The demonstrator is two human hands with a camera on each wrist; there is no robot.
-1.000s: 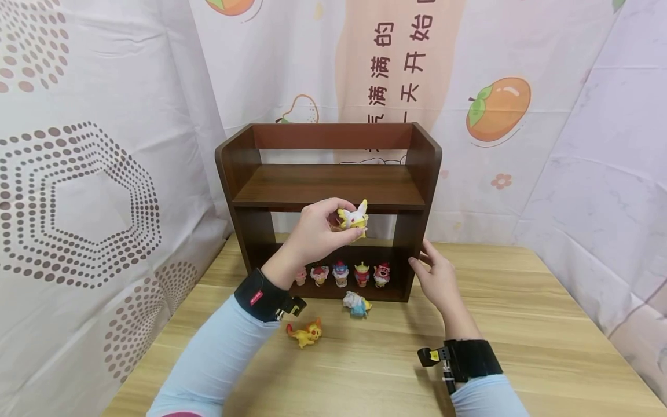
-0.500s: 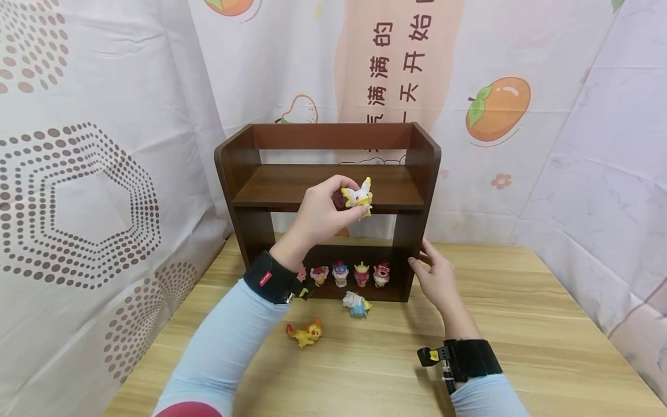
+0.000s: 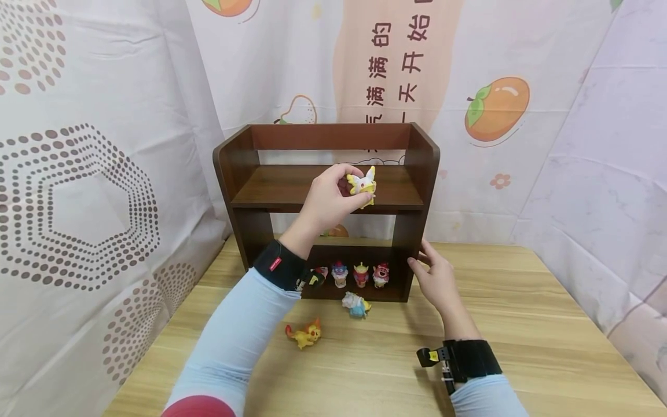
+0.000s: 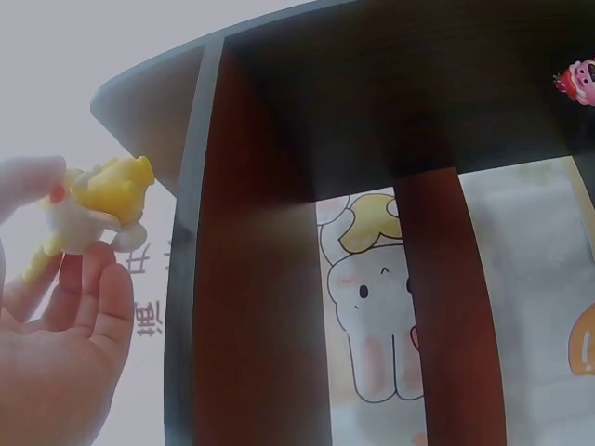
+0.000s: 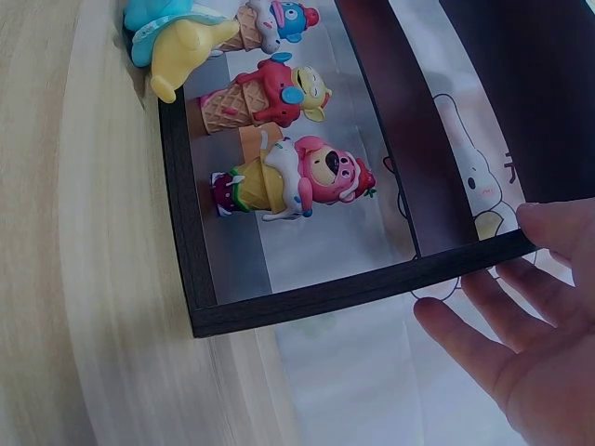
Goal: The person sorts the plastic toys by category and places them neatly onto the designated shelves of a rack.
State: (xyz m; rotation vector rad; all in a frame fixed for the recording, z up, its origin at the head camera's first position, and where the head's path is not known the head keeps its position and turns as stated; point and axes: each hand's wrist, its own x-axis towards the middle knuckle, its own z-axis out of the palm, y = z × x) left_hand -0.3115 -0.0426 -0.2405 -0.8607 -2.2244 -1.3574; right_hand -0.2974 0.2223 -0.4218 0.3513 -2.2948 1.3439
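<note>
In the head view my left hand (image 3: pixel 330 194) pinches a small yellow-and-white toy figurine (image 3: pixel 362 186) with pointed ears, in front of the brown shelf's (image 3: pixel 323 184) upper board. The left wrist view has the same figurine (image 4: pixel 98 200) held between thumb and fingers, outside the side panel. My right hand (image 3: pixel 438 275) touches the shelf's right panel low down. Its thumb (image 5: pixel 553 223) lies over the panel's front edge, while the spread, nearly straight fingers are on the outer side.
Ice-cream-cone figurines stand in the lower compartment, including a pink bear (image 3: pixel 381 275) and a three-eyed one (image 3: pixel 361 275); my left wrist hides others. A blue-white-yellow figurine (image 3: pixel 356 304) lies before the shelf. Nearer lies an orange-yellow one (image 3: pixel 304 335) on the wooden table (image 3: pixel 375 370).
My left hand has risen and shifted slightly right with the figurine, from the upper board's front edge to above it. My right hand has stayed at the panel.
</note>
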